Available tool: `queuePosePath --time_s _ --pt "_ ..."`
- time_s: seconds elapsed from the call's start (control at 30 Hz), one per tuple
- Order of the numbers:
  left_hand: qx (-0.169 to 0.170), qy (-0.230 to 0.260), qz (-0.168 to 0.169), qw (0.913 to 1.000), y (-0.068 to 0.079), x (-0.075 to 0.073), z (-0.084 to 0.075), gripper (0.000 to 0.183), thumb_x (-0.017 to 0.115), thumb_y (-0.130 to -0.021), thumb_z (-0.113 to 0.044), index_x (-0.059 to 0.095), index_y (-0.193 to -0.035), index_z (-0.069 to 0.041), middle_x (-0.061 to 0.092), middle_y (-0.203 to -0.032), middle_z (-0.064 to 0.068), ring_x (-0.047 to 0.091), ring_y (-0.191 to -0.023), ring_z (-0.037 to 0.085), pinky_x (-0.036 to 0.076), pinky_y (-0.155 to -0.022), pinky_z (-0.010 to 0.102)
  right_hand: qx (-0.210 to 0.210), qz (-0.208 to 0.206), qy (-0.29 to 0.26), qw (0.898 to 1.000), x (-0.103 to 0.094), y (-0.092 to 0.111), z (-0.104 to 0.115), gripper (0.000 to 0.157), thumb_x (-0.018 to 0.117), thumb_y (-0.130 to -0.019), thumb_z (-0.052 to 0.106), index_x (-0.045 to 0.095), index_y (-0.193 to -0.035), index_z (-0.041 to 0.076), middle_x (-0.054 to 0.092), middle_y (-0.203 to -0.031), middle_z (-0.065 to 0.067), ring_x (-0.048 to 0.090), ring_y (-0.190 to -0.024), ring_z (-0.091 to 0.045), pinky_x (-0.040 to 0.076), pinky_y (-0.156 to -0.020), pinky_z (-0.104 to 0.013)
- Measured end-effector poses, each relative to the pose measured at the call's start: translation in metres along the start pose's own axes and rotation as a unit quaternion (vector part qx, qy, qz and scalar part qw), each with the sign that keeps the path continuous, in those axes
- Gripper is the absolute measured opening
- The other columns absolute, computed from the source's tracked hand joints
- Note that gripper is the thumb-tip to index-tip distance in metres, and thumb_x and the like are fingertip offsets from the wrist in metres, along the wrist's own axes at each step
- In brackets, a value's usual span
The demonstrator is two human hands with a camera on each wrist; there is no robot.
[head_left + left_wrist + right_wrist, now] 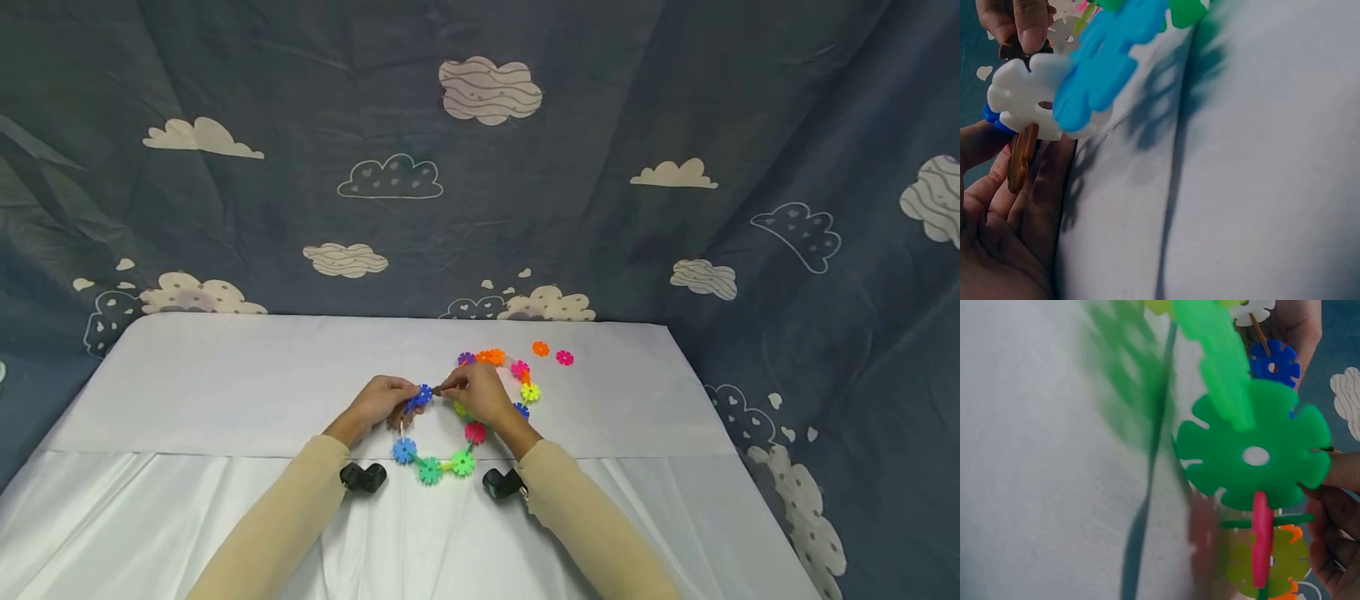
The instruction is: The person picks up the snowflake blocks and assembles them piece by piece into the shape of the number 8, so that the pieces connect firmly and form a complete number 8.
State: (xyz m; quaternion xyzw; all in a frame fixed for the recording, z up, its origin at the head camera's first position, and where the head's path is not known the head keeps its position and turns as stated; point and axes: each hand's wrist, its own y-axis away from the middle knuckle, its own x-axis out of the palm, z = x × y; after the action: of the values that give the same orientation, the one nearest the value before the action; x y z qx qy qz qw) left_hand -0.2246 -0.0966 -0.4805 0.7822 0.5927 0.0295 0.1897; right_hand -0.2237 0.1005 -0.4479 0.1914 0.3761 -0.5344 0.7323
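My left hand [381, 402] pinches a dark blue notched flower disc [423, 395], part of a chain of interlocking plastic discs. Facing it, my right hand [480, 392] pinches a brown disc [437, 390] right at the blue one's edge. In the left wrist view, a white disc [1016, 94], a light blue disc [1100, 69] and an amber-brown disc [1022, 159] hang joined near my left palm. Close to my right fingers [1341, 472] in the right wrist view is a dark green disc [1222, 450], with a pink disc [1262, 544] slotted in edge-on.
The chain runs on over the white cloth [247, 383] through a green disc [430, 471] and a red disc [475, 432] to a second loop with a yellow disc [531, 392]. A loose orange disc [541, 348] and pink disc [565, 357] lie beyond. A dark cloud-print curtain [300, 100] hangs behind.
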Motion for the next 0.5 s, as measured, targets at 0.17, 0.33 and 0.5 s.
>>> queuePosePath --time_s 0.17,0.33,0.5 --pt "0.005 0.018 0.006 0.9998 -0.002 0.0011 -0.0026 0.024 0.052 -0.1 -0.016 0.065 -0.103 0.004 0.071 -0.08 0.009 0.059 -0.057 0.012 0.044 -0.05 0.022 0.001 -0.006 0.011 1.0 0.0 -0.0021 -0.0018 0.003 0.074 -0.084 0.006 0.076 -0.086 0.005 0.07 -0.079 -0.001 0.056 -0.069 -0.011 0.05 -0.065 -0.022" --pt "0.001 0.026 0.009 0.9996 -0.0034 0.0031 -0.0038 0.025 0.052 -0.1 -0.016 0.066 -0.102 0.005 0.071 -0.079 0.009 0.059 -0.056 0.012 0.044 -0.049 0.022 0.012 -0.005 0.019 1.0 -0.0006 -0.0019 -0.0048 0.003 0.073 -0.085 0.007 0.076 -0.085 0.006 0.07 -0.08 -0.002 0.06 -0.073 -0.013 0.052 -0.071 -0.026" --pt "-0.006 0.017 0.0 0.9998 -0.0043 0.0043 -0.0043 0.024 0.053 -0.099 -0.016 0.066 -0.102 0.004 0.071 -0.079 0.009 0.059 -0.056 0.011 0.043 -0.049 0.022 -0.001 -0.011 0.01 1.0 0.002 -0.002 -0.0067 0.003 0.074 -0.084 0.005 0.076 -0.083 0.006 0.072 -0.08 -0.003 0.06 -0.073 -0.014 0.052 -0.069 -0.025"
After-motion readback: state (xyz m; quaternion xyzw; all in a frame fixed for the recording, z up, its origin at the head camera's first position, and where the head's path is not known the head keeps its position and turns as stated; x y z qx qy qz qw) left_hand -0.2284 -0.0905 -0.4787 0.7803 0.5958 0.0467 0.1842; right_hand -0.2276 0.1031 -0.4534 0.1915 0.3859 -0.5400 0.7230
